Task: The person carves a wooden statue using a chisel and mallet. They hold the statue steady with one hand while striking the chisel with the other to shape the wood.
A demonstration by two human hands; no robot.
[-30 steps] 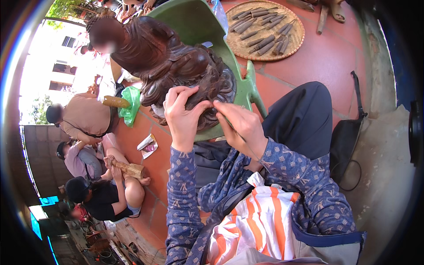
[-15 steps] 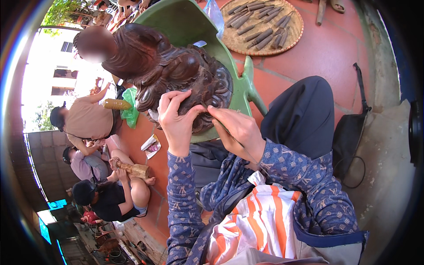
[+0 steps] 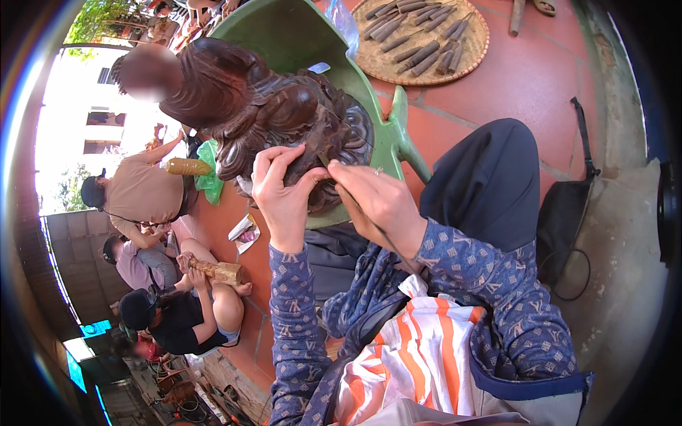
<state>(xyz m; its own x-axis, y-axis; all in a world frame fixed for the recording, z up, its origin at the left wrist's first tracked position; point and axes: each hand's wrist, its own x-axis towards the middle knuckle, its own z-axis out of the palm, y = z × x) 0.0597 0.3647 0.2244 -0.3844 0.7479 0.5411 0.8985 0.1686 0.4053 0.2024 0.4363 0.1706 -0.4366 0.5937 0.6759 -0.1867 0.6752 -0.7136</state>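
Note:
A dark brown carved wooden statue (image 3: 284, 113) lies on its side across a green plastic chair (image 3: 284, 32). My left hand (image 3: 280, 188) rests against its lower carving, fingers bent and thumb spread from the index finger. My right hand (image 3: 376, 199) is closed round a slim, dark carving tool (image 3: 391, 243), whose shaft runs back past the palm toward the wrist. The right fingertips meet my left thumb at the carved surface. The tool's tip is hidden by the fingers.
A round woven tray (image 3: 376, 69) with several wooden-handled tools (image 3: 425, 58) sits on red tiles. Several people sit at the left, one holding a carved wood piece (image 3: 217, 271). A bottle (image 3: 188, 167) lies by a green bag (image 3: 208, 177); a black bag (image 3: 565, 206) is at right.
My right hand has shifted slightly left, and the tool's shaft has tilted a little. My left hand stays nearly in place on the statue.

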